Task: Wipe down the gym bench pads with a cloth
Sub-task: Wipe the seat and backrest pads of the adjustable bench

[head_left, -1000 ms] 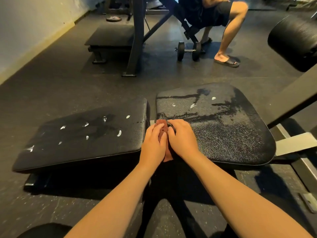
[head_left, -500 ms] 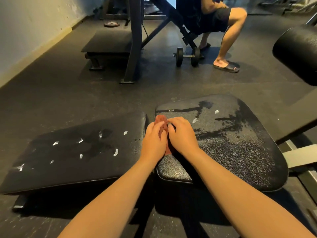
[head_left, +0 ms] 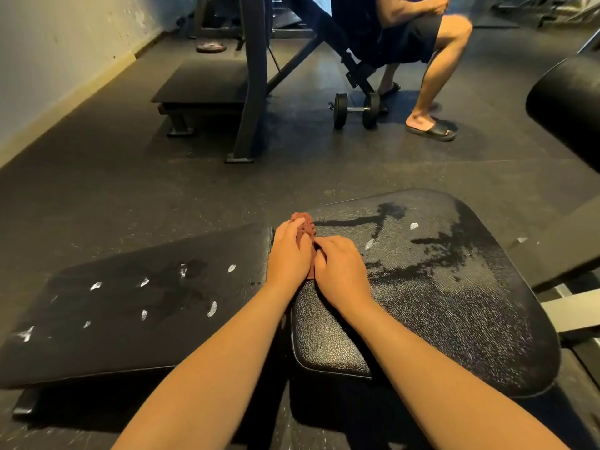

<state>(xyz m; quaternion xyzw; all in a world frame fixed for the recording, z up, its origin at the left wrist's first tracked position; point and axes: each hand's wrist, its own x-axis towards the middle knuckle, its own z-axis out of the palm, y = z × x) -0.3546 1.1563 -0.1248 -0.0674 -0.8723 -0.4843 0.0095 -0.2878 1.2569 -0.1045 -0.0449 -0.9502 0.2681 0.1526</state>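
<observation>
Head view. Dark rubber floor (head_left: 97, 177) all round, pale wall (head_left: 48, 60) running along your left. Beyond the pads stands a dark rack upright (head_left: 253, 76), with a low flat bench (head_left: 201, 81) behind it and a weight plate (head_left: 211, 47) lying near the wall. A dumbbell (head_left: 355, 108) sits on the floor beside a seated person (head_left: 435, 69) in dark shorts and slides, well apart from your work. A black roller pad (head_left: 568, 102) juts in at the right edge. Nothing sits between you and the pads; only your own forearms cross their near edges.

Two black textured pads side by side, a narrow gap between them. The left pad (head_left: 146, 303) shows a dull dark patch and scattered pale flecks. The right pad (head_left: 438, 287) carries dark wet-looking streaks, a few pale flecks, and a speckled sheen toward its right side.

The cloth (head_left: 303, 222), reddish brown and bunched, lies on the right pad's inner edge, right at the gap, mostly hidden under your hands.

Your left hand (head_left: 289, 254) is knuckles up, fingers curled over the cloth and gripping it, a tuft poking out past the fingertips. Your right hand (head_left: 341, 271) sits just beside it, touching it, fingers bent with their tips pinching the cloth's near part against the pad.
</observation>
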